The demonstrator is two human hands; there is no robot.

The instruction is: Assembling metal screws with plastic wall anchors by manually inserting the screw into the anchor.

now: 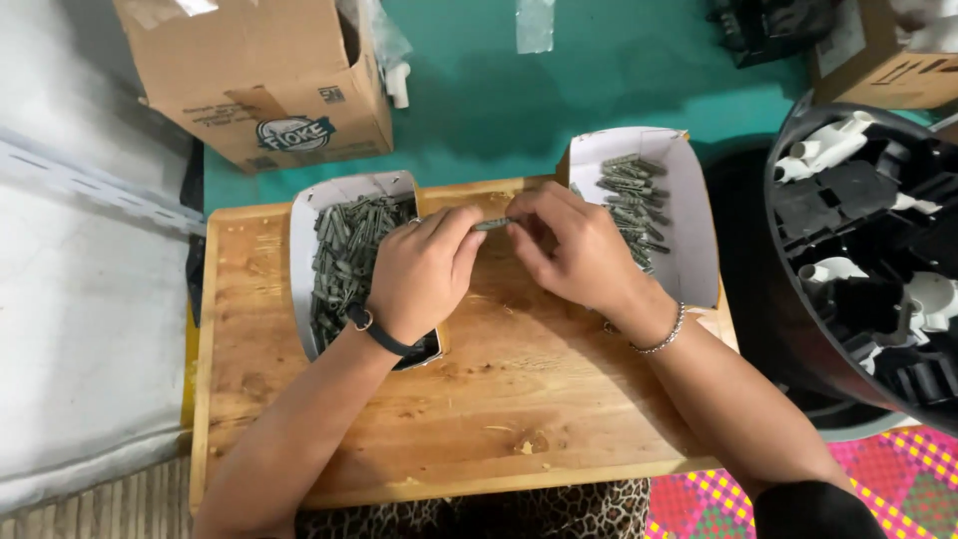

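Both my hands pinch one grey plug [493, 224] at twelve o'clock, left hand [424, 271], right hand [577, 255]; a loose grip could drop it among the left tray [302, 262] pile.

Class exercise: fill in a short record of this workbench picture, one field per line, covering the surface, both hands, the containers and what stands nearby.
Surface: wooden board
Left hand: pinches one end of a small grey plastic plug
Right hand: pinches the same plug's other end
Left tray: white, packed with grey plugs
Right tray: white, holds a smaller heap of plugs
Behind: cardboard box on teal floor
Right side: dark round bin with black and white plastic parts
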